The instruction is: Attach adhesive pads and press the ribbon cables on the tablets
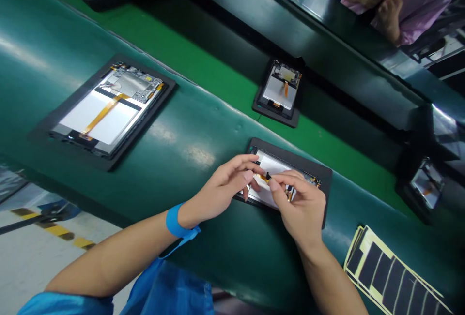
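An opened tablet [275,161] with its inside showing lies on a black foam pad [324,172] in front of me. Over it, my right hand [303,203] pinches a small black piece [268,176] between thumb and forefinger; it looks like tape, though its exact kind is too small to tell. My left hand [227,187] hovers at the tablet's left end, fingers apart and holding nothing that I can see. Both hands hide much of the tablet, including most of its orange ribbon cable [262,177]. A blue band [178,220] circles my left wrist.
Another opened tablet [109,107] lies on its pad to the left on the green bench [170,170]. More tablets [281,85] sit on the green conveyor [221,80] beyond. Sheets of black stickers [388,271] lie at right. Across the line, a person's hands [385,7] show.
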Motion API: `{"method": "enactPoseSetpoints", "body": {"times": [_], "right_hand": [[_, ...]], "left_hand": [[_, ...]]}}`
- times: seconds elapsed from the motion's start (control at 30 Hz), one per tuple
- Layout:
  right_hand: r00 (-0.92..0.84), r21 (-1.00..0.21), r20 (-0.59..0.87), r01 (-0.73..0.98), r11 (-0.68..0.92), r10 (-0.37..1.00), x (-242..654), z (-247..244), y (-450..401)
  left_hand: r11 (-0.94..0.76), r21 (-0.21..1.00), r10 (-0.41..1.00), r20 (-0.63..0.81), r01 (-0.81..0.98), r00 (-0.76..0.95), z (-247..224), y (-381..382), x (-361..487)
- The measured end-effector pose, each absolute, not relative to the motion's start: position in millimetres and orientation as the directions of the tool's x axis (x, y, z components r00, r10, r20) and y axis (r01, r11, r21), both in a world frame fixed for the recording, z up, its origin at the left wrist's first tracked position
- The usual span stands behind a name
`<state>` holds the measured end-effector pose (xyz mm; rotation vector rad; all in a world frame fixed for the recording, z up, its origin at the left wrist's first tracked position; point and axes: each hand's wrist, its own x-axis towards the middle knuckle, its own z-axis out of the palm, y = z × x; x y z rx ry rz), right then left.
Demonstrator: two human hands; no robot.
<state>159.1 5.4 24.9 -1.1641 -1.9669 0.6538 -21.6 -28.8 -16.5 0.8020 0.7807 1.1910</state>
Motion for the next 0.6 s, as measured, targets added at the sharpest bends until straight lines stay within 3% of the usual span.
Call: {"method": "enactPoseSetpoints", "body": {"times": [0.1, 0.23, 0.47, 0.6], "right_hand": [[-0.295, -0.859, 0.205, 0.403, 0.316, 0.933, 158.8, 23.1, 4.5], [-0.304, -0.872, 0.192, 0.382, 0.304, 0.933, 156.0, 20.8, 2.6], [-0.379, -0.588, 0.469, 0.54, 0.602, 0.798, 149.5, 23.2, -0.8], [-0.418, -0.443, 0.54, 0.598, 0.668, 0.731, 148.8, 21.3, -2.5]], "left_hand": [[-0.041, 0.985, 0.999, 0.037, -0.168, -0.027, -10.1, -29.1, -21.2], [-0.292, 0.94, 0.942, 0.315, 0.175, -0.119, -4.7, -30.4, -21.6], [-0.448, 0.817, 0.856, 0.509, 0.362, -0.09, -7.8, -30.7, -20.3], [-0.472, 0.773, 0.833, 0.549, 0.424, -0.073, -9.6, -31.0, -20.4]]}}
